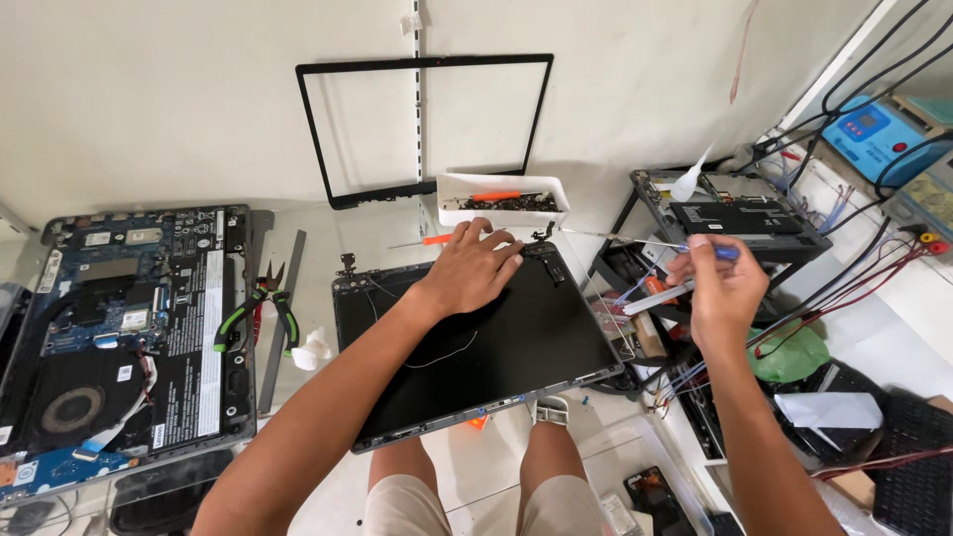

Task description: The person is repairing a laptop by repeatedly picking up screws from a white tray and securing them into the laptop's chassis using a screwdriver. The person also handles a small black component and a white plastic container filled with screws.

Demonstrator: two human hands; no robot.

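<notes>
A black laptop screen panel lies flat on the glass table in front of me, hinges at its far corners. My left hand rests palm down on the panel's far edge, holding nothing. My right hand is raised to the right of the panel and grips a thin screwdriver with a blue handle; its long shaft points left toward the panel's far right hinge. A thin wire trails across the panel.
An opened laptop base with fan and boards lies at left. Green-handled pliers and a metal ruler lie beside it. A white tray of screws and a black bezel frame stand at the back. Cluttered shelves with cables fill the right.
</notes>
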